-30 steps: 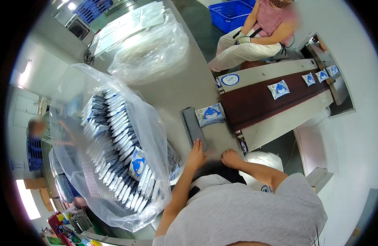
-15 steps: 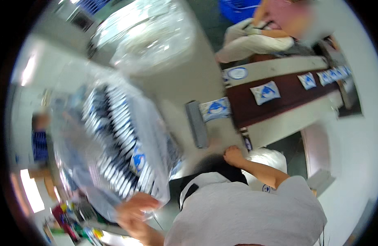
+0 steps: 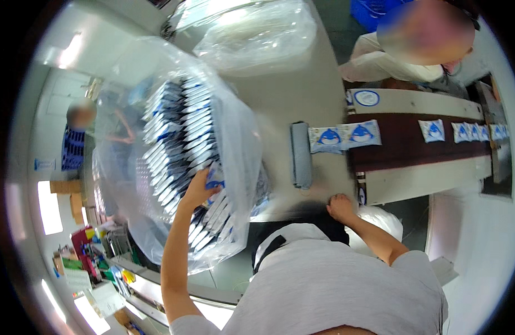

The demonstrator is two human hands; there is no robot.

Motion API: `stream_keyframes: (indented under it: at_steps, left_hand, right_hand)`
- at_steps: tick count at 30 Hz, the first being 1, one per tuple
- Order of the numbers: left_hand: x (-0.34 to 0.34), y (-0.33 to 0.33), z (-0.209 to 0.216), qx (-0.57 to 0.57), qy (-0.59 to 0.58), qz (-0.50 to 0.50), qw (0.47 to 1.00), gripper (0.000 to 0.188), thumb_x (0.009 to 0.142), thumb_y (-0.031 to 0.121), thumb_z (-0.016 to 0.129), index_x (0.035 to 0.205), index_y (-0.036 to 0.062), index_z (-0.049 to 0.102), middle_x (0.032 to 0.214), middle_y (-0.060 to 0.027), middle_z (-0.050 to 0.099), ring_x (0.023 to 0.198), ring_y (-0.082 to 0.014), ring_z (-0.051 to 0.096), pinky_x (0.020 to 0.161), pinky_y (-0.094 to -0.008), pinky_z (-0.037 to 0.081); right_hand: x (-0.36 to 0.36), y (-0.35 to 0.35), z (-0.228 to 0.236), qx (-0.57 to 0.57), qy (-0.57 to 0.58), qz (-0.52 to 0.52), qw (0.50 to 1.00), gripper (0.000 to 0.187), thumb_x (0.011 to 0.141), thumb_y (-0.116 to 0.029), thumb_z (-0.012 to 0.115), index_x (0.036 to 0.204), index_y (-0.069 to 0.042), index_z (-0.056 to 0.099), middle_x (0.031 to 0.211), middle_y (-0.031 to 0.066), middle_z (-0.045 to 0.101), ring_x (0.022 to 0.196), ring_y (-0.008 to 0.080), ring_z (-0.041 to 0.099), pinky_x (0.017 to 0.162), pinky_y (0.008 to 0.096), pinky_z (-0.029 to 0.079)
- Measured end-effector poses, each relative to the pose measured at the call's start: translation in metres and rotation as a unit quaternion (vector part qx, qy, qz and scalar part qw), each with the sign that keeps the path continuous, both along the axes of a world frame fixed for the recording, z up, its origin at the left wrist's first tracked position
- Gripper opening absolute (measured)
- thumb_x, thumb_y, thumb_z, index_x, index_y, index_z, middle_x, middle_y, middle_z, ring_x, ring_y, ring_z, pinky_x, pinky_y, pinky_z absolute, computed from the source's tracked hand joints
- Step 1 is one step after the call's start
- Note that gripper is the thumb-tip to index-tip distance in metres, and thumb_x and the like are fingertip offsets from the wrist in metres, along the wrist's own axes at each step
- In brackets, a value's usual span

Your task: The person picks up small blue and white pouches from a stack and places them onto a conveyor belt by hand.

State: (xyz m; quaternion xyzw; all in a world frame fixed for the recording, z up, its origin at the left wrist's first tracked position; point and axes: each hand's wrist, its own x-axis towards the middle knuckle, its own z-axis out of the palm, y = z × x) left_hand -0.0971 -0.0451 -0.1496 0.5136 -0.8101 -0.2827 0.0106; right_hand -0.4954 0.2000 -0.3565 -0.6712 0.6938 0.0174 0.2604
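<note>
A big clear plastic bag point(image 3: 157, 111) full of several white-and-blue flat packets point(image 3: 182, 134) stands at my left on the grey table point(image 3: 291, 89). My left hand point(image 3: 199, 187) reaches into the bag's mouth and rests on the packets; whether it grips one I cannot tell. My right hand point(image 3: 341, 206) lies on the table's near edge with fingers curled, holding nothing that I can see. Two packets with a blue whale picture point(image 3: 344, 135) lie by a grey roller point(image 3: 301, 153) at the start of a dark conveyor belt point(image 3: 414, 148).
Several more whale packets point(image 3: 470, 132) ride the belt to the right. A person in light clothes point(image 3: 403, 56) sits across the belt. Another clear bag point(image 3: 257, 33) lies at the table's far end. A person in a blue top point(image 3: 76, 142) stands far left; a cluttered shelf point(image 3: 95, 262) lies below.
My left hand left the table edge, swung down to the left and now reaches up into the packet bag. A second whale packet lies by the roller. My right hand stayed put.
</note>
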Motion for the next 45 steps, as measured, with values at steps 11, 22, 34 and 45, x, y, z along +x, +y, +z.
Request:
stream_keyframes:
  at_steps: [11,22,34,45]
  left_hand:
    - [-0.052,0.077,0.076,0.013,-0.049,-0.041,0.998,0.043,0.088,0.007,0.048,0.129,-0.0048,0.041,0.122,-0.0222,0.047,0.110,-0.0397,0.046,0.093,-0.0424,0.039]
    - [-0.056,0.089,0.074,0.006,-0.036,0.032,0.999,0.049,0.088,0.015,0.054,0.133,0.0005,0.040,0.129,-0.0238,0.045,0.117,-0.0408,0.044,0.098,-0.0431,0.036]
    - [-0.058,0.087,0.074,0.004,-0.012,0.051,0.999,0.047,0.086,0.013,0.056,0.128,-0.0018,0.044,0.123,-0.0212,0.049,0.111,-0.0400,0.047,0.094,-0.0421,0.039]
    - [-0.062,0.105,0.074,-0.063,-0.044,0.059,0.995,0.055,0.087,0.019,0.056,0.134,-0.0024,0.037,0.124,-0.0222,0.047,0.114,-0.0382,0.044,0.099,-0.0430,0.035]
  right_hand:
    - [-0.076,-0.072,0.035,0.090,-0.317,0.110,0.938,0.022,0.082,-0.025,0.060,0.094,-0.007,0.063,0.094,0.0138,0.063,0.085,0.0292,0.060,0.075,0.0399,0.047]
    - [-0.279,-0.216,0.128,0.155,0.160,0.172,0.960,0.045,0.061,-0.034,0.079,0.090,-0.005,0.062,0.085,0.0139,0.064,0.085,0.0310,0.061,0.071,0.0414,0.047]
    - [-0.109,-0.264,0.020,0.223,-0.183,0.111,0.951,0.094,0.045,-0.050,0.087,0.113,0.006,0.056,0.119,0.0232,0.055,0.110,0.0296,0.056,0.088,0.0364,0.046]
    - [-0.014,-0.044,0.064,-0.009,0.030,-0.019,0.999,0.076,0.059,-0.028,0.078,0.120,0.003,0.044,0.121,0.0253,0.049,0.115,0.0371,0.048,0.098,0.0462,0.037]
